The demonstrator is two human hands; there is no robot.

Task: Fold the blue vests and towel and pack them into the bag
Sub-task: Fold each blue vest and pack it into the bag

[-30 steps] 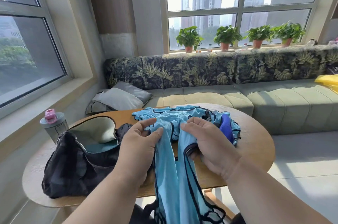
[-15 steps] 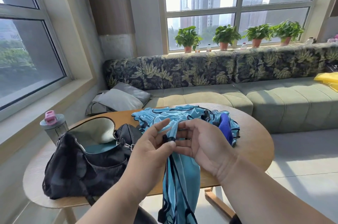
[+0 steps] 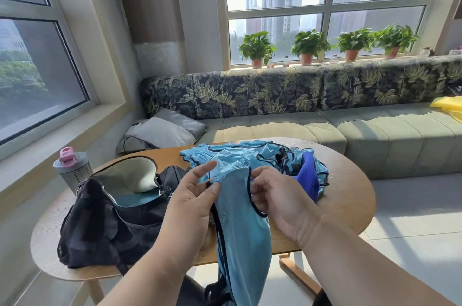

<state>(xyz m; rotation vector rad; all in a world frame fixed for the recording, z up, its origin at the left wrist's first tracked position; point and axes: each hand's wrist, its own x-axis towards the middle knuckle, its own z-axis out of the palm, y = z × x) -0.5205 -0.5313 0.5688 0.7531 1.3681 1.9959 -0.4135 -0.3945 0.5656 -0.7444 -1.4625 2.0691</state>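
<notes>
A light blue vest (image 3: 243, 225) with dark trim hangs over the near edge of the oval wooden table (image 3: 350, 195). My left hand (image 3: 192, 195) pinches its upper left edge between thumb and forefinger. My right hand (image 3: 277, 198) grips the trimmed right edge with curled fingers. Behind my hands lies a heap of more blue vests (image 3: 235, 155), and a darker blue towel (image 3: 308, 175) sits at the heap's right side. A black bag (image 3: 105, 225) stands open on the left of the table, with a pale lining and something teal inside.
A grey bottle with a pink lid (image 3: 71, 168) stands at the table's far left edge. Behind the table runs a green sofa (image 3: 375, 135) with a leaf-print back and grey cushions (image 3: 162, 132). Potted plants (image 3: 310, 44) line the window sill. Tiled floor lies to the right.
My hands have moved apart, spreading the top of the hanging vest wider. The left hand's fingers have opened out while its thumb and forefinger keep the edge.
</notes>
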